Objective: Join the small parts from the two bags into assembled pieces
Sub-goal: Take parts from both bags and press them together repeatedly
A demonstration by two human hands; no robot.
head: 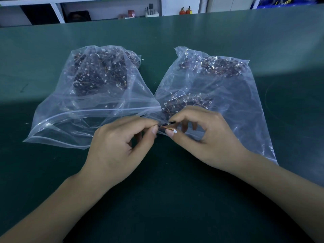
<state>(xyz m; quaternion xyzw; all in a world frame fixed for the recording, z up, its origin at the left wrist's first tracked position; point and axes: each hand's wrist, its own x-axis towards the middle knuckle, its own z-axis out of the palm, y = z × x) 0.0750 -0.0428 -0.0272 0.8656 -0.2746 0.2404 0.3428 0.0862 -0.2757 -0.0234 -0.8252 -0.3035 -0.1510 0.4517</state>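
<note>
Table: a dark green mat [52, 172] covers the bench, with two clear zip bags lying side by side on it.
Left bag: the left bag [84, 106] lies with its zip mouth toward the person, gaping open; a heap of small dark parts with white plugs and thin orange wires sits at its far end.
Right bag: the right bag [228, 95] touches the left one near the middle of the table; its parts lie in two heaps, one at the far end and one just beyond the right hand.
Part: a thin dark part [167, 123] is held between both hands, above the near edges of the bags where they meet.
Part axis: its long axis runs left to right, nearly level, the right end slightly farther from the person.
Plug: a white plug [175, 131] on short orange wire hangs at the right thumb tip, just below the part.
Left hand: the left hand [121, 146] pinches the left end of the part between thumb and forefinger, the other fingers curled under.
Right hand: the right hand [206, 137] pinches the right end between thumb and forefinger, the other fingers bent down over the bag.
Hands together: the fingertips of both hands almost meet over the part.
Background: shelves [78, 7] and two small orange bottles [185, 11] stand beyond the far edge of the table.
</note>
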